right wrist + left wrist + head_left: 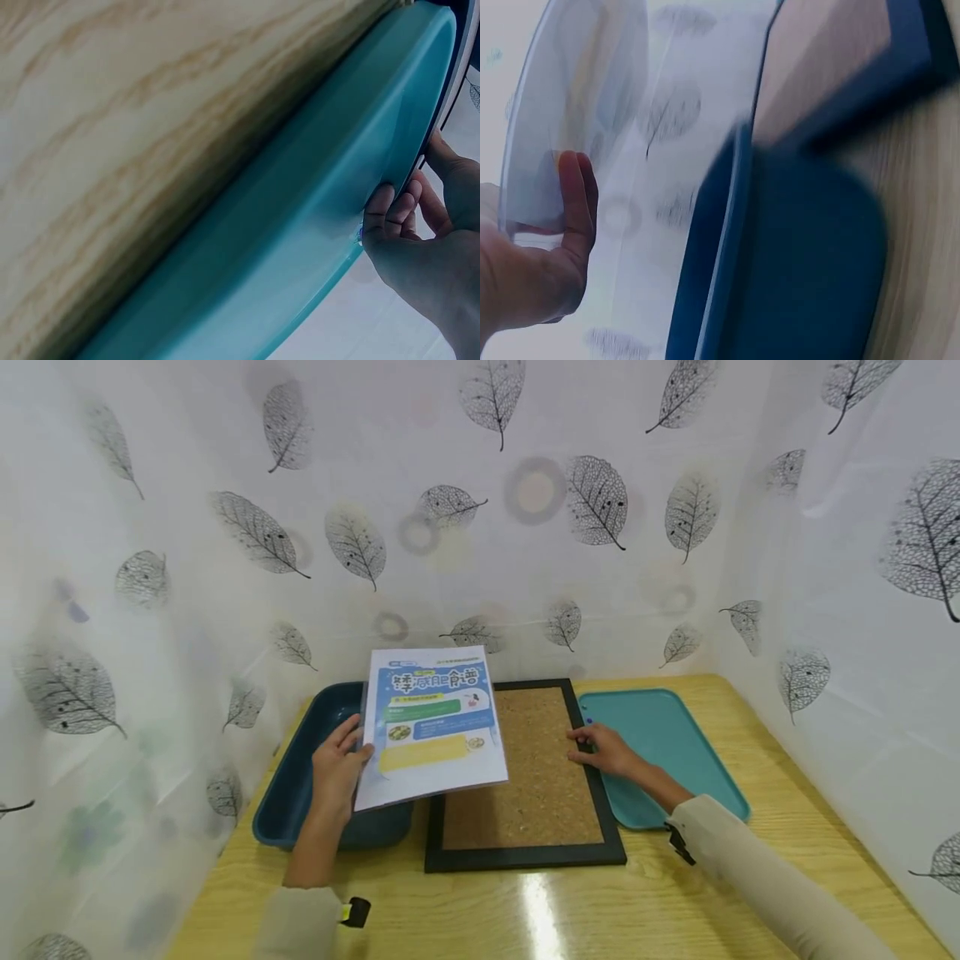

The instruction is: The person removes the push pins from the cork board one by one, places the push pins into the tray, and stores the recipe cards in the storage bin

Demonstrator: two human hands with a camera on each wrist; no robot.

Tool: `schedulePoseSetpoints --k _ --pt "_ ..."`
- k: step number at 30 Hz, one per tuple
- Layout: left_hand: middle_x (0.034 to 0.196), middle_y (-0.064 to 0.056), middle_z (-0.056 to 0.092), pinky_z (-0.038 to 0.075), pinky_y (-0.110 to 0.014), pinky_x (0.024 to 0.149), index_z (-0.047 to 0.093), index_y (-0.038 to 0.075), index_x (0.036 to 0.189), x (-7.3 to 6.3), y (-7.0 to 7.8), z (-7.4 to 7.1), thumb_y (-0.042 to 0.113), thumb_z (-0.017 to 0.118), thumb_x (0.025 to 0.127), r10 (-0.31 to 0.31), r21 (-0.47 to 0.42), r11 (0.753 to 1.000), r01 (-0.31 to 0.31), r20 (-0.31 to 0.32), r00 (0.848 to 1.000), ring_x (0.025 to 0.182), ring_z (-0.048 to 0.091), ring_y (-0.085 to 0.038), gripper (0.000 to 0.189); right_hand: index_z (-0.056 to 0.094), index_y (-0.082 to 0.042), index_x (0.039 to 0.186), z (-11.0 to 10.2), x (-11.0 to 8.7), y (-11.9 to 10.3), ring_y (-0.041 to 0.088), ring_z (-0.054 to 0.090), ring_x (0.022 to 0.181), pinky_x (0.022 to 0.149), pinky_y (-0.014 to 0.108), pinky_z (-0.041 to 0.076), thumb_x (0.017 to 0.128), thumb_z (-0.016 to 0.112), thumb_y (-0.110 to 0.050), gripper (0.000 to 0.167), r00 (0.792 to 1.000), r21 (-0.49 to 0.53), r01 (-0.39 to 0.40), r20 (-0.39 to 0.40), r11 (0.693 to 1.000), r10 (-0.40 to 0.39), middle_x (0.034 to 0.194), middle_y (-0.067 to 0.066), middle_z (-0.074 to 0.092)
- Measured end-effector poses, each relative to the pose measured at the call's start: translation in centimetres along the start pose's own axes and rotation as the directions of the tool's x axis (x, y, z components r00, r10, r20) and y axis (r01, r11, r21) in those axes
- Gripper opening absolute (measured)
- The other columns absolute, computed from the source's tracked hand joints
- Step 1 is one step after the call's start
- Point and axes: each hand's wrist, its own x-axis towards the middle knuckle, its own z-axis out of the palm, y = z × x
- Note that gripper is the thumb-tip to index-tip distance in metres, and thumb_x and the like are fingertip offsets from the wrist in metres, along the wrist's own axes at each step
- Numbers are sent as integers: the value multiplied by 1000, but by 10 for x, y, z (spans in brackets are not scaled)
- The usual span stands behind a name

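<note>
In the head view my left hand (337,768) pinches the left edge of a printed poster (435,727), white and blue with a large title. The poster is raised and tilted over the left part of a black-framed corkboard (525,810) and a dark blue bin. From behind, the left wrist view shows the poster (574,97) bowed and pale, fingers (576,195) against its back. My right hand (607,750) is at the corkboard's right frame bar, thumb and index finger apart. In the right wrist view its other fingers (394,210) bend loosely beside the frame.
A dark blue bin (281,810) stands left of the corkboard, partly behind the poster. On the right lies a teal tray (667,752) with small blue pins (589,721) near its left rim. All rest on a wooden table (480,914), with leaf-patterned curtains (525,585) around it.
</note>
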Motion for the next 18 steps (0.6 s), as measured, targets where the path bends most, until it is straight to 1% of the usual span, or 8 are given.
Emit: schedulePoseSetpoints --k 2,4,6,9,11,13,16,18 --pt "156 -9 52 50 -14 84 42 18 161 6 -1 -20 -1 61 102 -3 22 1000 4 -7 1000 130 58 -23 65 66 13 129 0 0 -1 32 61 98 83 48 53 96 76 -12 42 1000 -5 -6 3 1000 6 115 23 68" --pt "156 -8 52 49 -10 82 42 19 161 13 -4 -39 0 62 101 -6 54 999 7 -17 1000 131 57 -21 66 65 13 129 0 1 -2 32 61 98 84 48 52 96 75 -11 42 1000 -9 -7 3 1000 7 115 22 68" --pt "156 -8 52 49 -13 89 41 20 161 20 -9 -58 1 63 101 -14 88 996 16 -25 1000 133 55 -20 67 65 13 129 0 1 -3 31 61 97 83 49 52 96 76 -11 42 1000 -15 -2 0 1000 2 114 22 68" --pt "157 -9 50 45 -24 106 41 20 161 30 -17 -83 2 65 99 -27 135 990 33 -42 999 141 49 -20 69 65 14 129 0 1 -4 32 61 97 83 50 52 95 76 -10 42 1000 -13 6 0 1000 -6 113 23 67" --pt "158 -9 48 42 -29 111 40 19 161 35 -23 -98 2 66 99 -40 163 985 48 -51 998 143 47 -21 70 65 14 129 1 1 -4 33 61 98 83 50 53 96 75 -11 43 1000 -13 12 2 1000 -12 115 24 66" --pt "159 -9 46 44 -24 107 40 18 161 40 -29 -111 3 66 99 -50 184 981 58 -51 997 144 46 -21 69 64 14 130 1 1 -4 35 62 100 84 51 53 96 75 -11 43 1000 -12 14 7 1000 -14 118 25 66" --pt "160 -11 42 44 -12 91 37 14 162 45 -36 -128 3 65 100 -56 214 975 61 -26 998 144 44 -23 69 64 14 129 1 0 -4 37 63 103 86 51 54 96 75 -10 42 1000 -13 19 6 1000 -19 121 27 66" --pt "162 -13 39 43 -10 89 35 12 162 47 -40 -137 4 65 100 -59 234 970 57 3 998 147 41 -25 70 64 14 130 1 -1 -4 37 63 103 86 52 53 96 75 -10 42 1000 -14 21 2 1000 -21 120 27 66"
